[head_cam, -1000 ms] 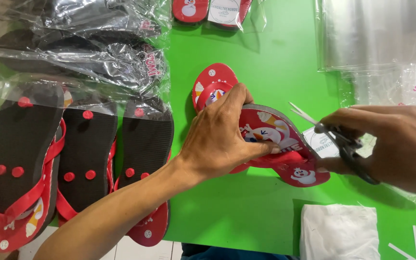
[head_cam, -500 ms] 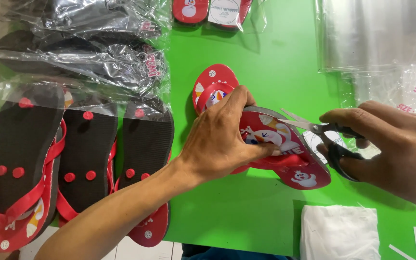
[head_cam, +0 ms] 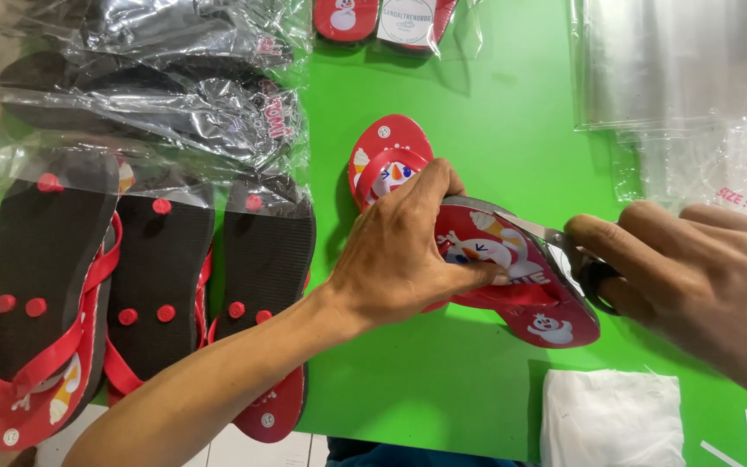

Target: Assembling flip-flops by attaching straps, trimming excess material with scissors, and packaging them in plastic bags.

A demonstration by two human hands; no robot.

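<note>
A red flip-flop (head_cam: 512, 277) with cartoon prints lies on the green bench (head_cam: 443, 389), pinned by the left hand (head_cam: 404, 255). The right hand (head_cam: 693, 277) closes scissors (head_cam: 555, 242) at its edge; bagged pairs (head_cam: 149, 112) lie left, this one still unbagged.

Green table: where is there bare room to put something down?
The green table is bare between the red sandals and the clear bags, and below the left hand beside the white stack. The bagged sandals crowd the left.
</note>
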